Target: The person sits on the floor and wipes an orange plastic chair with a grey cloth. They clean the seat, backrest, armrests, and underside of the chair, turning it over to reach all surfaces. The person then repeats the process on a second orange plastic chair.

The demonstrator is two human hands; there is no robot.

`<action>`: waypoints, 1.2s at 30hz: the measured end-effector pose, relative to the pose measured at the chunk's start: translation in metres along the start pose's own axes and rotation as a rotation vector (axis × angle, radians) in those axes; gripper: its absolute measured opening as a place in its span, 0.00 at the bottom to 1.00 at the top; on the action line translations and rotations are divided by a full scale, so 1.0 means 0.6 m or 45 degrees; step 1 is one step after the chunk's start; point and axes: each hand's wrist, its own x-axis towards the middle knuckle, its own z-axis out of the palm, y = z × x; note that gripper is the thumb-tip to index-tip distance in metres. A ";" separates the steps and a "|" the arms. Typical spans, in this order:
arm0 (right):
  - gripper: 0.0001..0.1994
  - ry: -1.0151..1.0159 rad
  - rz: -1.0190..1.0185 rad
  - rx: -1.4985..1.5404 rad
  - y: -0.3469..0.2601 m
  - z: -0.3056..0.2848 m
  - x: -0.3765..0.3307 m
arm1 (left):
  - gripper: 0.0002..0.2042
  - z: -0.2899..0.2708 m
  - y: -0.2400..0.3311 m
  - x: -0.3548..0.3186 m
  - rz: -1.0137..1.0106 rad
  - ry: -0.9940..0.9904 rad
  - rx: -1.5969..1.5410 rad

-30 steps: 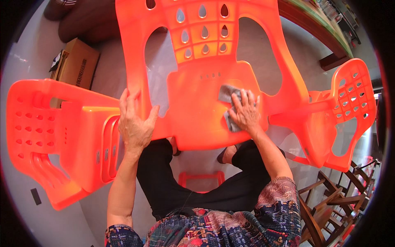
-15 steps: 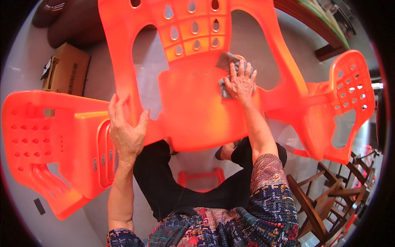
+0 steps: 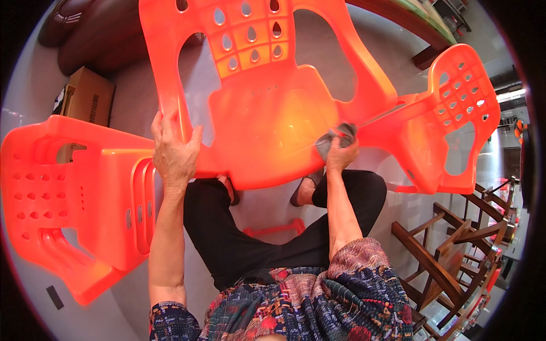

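In front of me an orange plastic armchair [image 3: 267, 122] faces me, with drop-shaped holes in its backrest and a glossy seat. My left hand [image 3: 175, 153] grips its left arm near the front, fingers over the top and thumb along the inner side. At the right front corner of the seat, my right hand [image 3: 343, 154] is closed on a crumpled grey cloth [image 3: 326, 142]. Part of the cloth bulges out above the fingers, while the rest is hidden in the hand.
To the left stand nested orange chairs [image 3: 116, 199], and another orange chair [image 3: 418, 139] stands close on the right. A cardboard box [image 3: 91, 96] is at the far left. Dark wooden stools [image 3: 438, 267] lie jumbled at the lower right. Between my feet is a low red stool [image 3: 276, 228].
My right hand has come nearer with the cloth, from the seat's right side to its front right corner, and bunched it up. The left hand keeps its hold; the view has shifted slightly.
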 end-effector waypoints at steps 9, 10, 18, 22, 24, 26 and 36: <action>0.40 -0.215 0.920 0.107 -0.027 0.034 -0.143 | 0.30 -0.009 -0.005 -0.002 -0.043 -0.006 0.079; 0.41 -0.154 0.909 0.145 -0.040 0.038 -0.171 | 0.30 -0.008 -0.001 -0.002 -0.062 -0.023 0.073; 0.47 -0.345 1.263 0.284 -0.184 0.039 -0.322 | 0.28 -0.006 -0.002 0.000 -0.082 -0.030 0.128; 0.42 -0.421 1.574 0.497 -0.254 0.045 -0.365 | 0.27 -0.009 0.003 0.003 -0.079 -0.022 0.150; 0.37 -0.609 1.654 0.614 -0.206 0.092 -0.409 | 0.27 -0.001 0.010 0.004 -0.068 -0.036 0.108; 0.25 -0.880 1.694 0.709 -0.223 0.099 -0.431 | 0.28 -0.002 0.010 0.005 -0.084 -0.057 0.093; 0.26 -0.909 -0.833 -0.036 -0.251 0.007 -0.270 | 0.27 -0.010 0.001 0.000 -0.059 -0.007 0.007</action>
